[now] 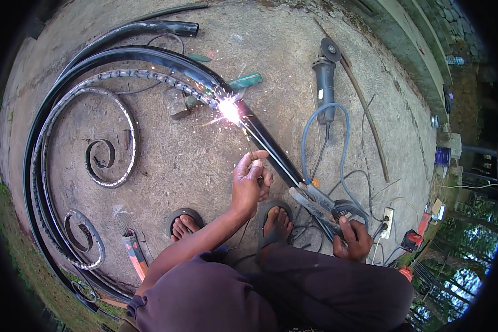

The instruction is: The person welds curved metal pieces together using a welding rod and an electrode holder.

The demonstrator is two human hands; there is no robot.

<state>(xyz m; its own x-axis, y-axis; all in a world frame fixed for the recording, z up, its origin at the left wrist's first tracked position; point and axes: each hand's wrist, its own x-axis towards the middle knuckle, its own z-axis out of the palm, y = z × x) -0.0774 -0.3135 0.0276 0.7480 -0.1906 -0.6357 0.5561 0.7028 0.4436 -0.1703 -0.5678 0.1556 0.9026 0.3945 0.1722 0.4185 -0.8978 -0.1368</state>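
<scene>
A bright welding spark (228, 110) burns where a curved strip with a beaded edge (143, 73) meets a long black metal bar (276, 150). My left hand (250, 180) is closed in a pinch just below the spark, with a thin rod (248, 139) rising from its fingertips toward the glow. Lower right, my right hand (353, 240) grips the handle end of a welding electrode holder (318, 203). From its jaws a slender electrode (272, 159) runs along the bar up to the spark. Glare hides the joint itself.
An angle grinder (326, 83) lies on the concrete, its blue cable (347, 119) looping nearby. A green-handled hammer (246, 81) rests behind the bar. Scrolled metal strips (131, 130) spread leftward. A packet of rods (133, 253), a power strip (388, 222) and my sandalled feet are near.
</scene>
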